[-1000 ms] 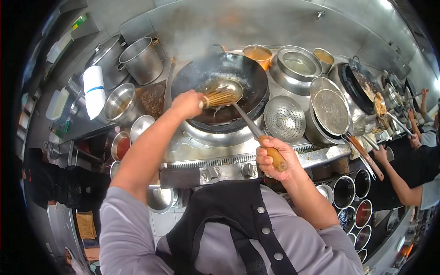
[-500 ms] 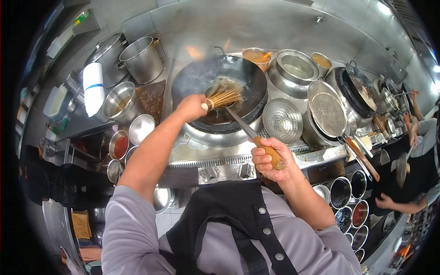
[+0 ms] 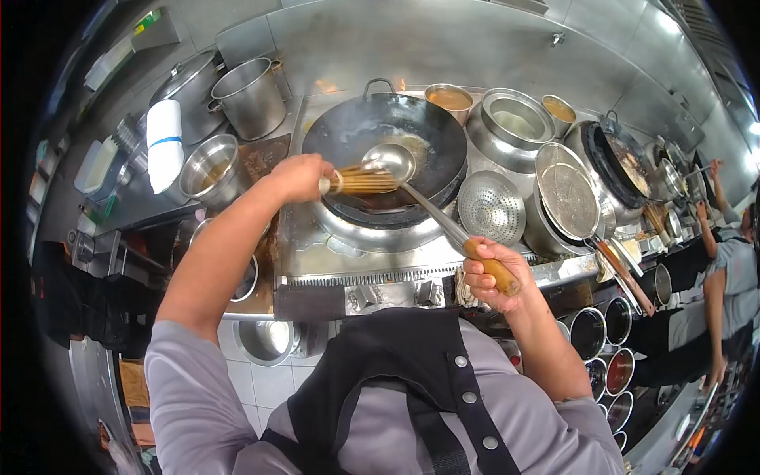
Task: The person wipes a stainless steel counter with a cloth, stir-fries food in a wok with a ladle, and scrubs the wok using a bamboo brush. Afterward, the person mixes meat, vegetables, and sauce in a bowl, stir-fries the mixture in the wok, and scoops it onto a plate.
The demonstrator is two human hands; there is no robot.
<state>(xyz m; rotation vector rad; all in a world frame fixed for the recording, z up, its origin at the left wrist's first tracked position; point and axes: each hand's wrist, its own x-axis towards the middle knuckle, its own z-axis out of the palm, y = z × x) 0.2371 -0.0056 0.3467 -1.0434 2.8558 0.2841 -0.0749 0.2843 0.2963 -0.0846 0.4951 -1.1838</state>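
A large black wok [image 3: 336, 131] sits on the burner in front of me, with a little wet, cloudy residue on its bottom and thin steam above. My left hand [image 3: 303, 179] is closed round the butt of a bamboo wok brush [image 3: 368, 182]. Its bristles point right, over the near part of the wok. In my right hand [image 3: 497, 273] is the wooden handle of a long metal ladle [image 3: 393, 161]. The ladle's bowl faces up above the wok, just behind the bristle tips. Whether brush and ladle touch is unclear.
Right of the wok lie a perforated skimmer [image 3: 491, 208], a mesh strainer [image 3: 567, 190] and a lidless round pot [image 3: 518, 119]. Steel stockpots [image 3: 249, 99] stand at the left. Another wok [image 3: 625, 158] is farther right, near a co-worker [image 3: 728, 277].
My left hand has drawn the brush left and towards me, out of the wok's middle. The ladle's bowl now shows clear of the bristles, and my right hand has shifted slightly right.
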